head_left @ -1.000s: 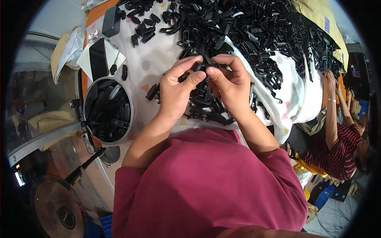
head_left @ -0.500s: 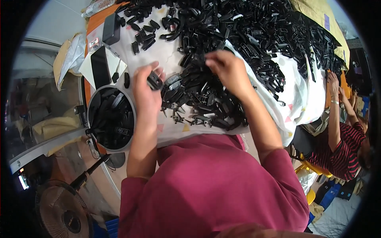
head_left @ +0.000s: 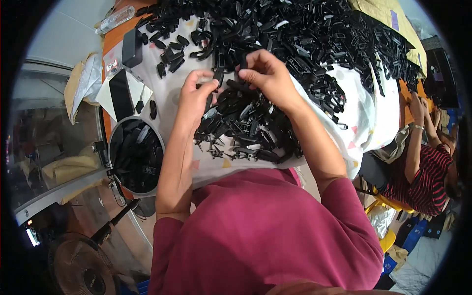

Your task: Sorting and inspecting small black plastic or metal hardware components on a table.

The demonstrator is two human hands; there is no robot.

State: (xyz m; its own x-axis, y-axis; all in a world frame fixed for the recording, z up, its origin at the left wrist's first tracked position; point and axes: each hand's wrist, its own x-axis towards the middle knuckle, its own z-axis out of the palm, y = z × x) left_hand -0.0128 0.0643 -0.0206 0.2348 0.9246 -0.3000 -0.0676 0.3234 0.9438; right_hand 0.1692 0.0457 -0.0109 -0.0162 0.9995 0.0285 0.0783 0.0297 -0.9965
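Note:
My left hand (head_left: 195, 98) is closed around a small black plastic part (head_left: 218, 74), pinched between thumb and fingers. Just to its right, my right hand (head_left: 269, 77) has its thumb and forefinger together on another dark plastic piece (head_left: 243, 62), whose kind I cannot make out. The two hands are close but apart. Below and between them lies a heap of similar black parts (head_left: 246, 110), mixed with small thin metal-tipped pieces (head_left: 216, 150) at the near edge.
A large spread of black parts (head_left: 295, 34) covers the far table. At left are a grey-rimmed bucket (head_left: 112, 164) of parts, a phone (head_left: 121, 94), a black box (head_left: 132, 48) and a bottle (head_left: 115, 19). A fan (head_left: 83, 265) stands lower left; another person (head_left: 418, 169) works at right.
My left hand has moved up and right and turned, bringing its black part near my right hand. My right hand has lifted slightly up and left from the heap.

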